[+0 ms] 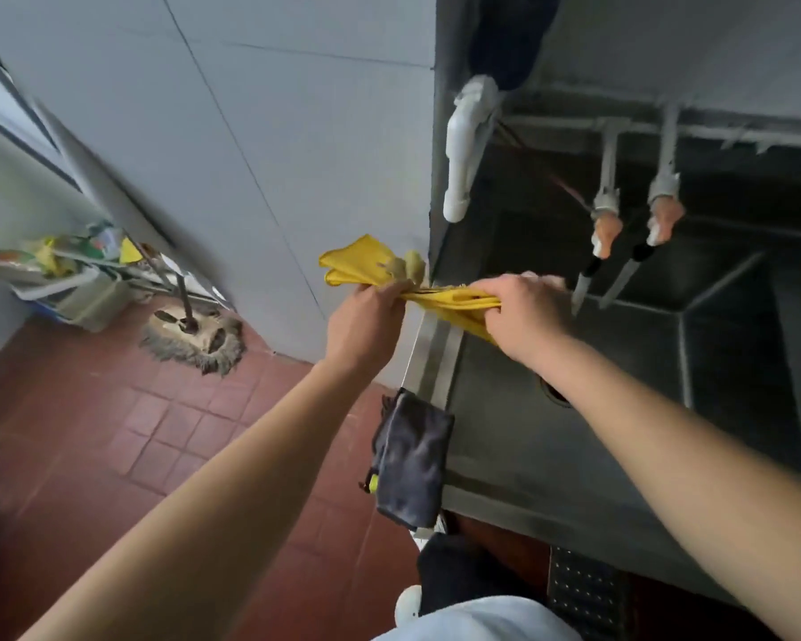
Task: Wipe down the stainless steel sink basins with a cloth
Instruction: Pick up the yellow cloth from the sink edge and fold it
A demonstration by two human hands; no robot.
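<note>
Steel sink basin fills right of frame, not yet wiped. Yellow cloth stretched at centre over its left rim, my left hand and right hand clamped on either end; looks like wringing. Next: bring cloth down into basin. Dark grey towel draped on rim, faucet spouts overhang upper right; mop on red tile floor, left.

A red tiled floor carries a mop head beside the grey wall, near a cluttered rack.
</note>
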